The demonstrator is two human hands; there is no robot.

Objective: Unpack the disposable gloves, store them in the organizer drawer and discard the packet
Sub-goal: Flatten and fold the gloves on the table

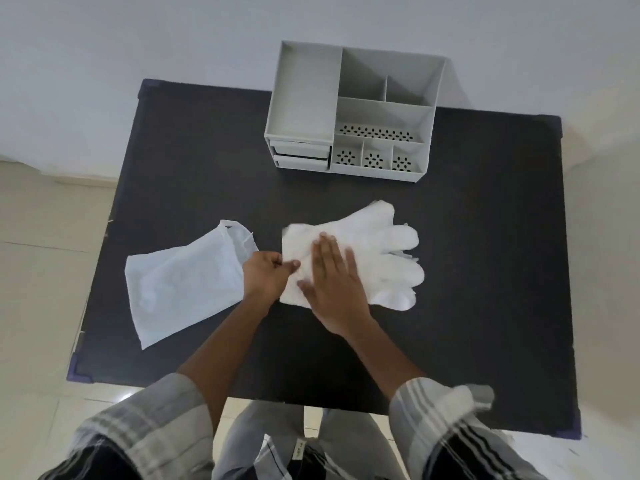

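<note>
The right hand (332, 282) lies flat over the cuff end of the stacked gloves (381, 251), hiding that part. The left hand (266, 277) covers the stack's near-left edge and a corner of the packet (183, 282) beside the gloves, so its grip cannot be made out. Beyond the gloves, the organizer's (349, 112) two drawers (300, 154) show only thin front edges. The right sleeve (446, 414) is blurred, and the picture's bottom edge cuts off both sleeves.

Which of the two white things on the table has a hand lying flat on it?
The stack of gloves, on the right, with finger shapes fanning out. The right hand lies flat on it. The other, the empty packet, lies to the left, a plain pouch.
</note>
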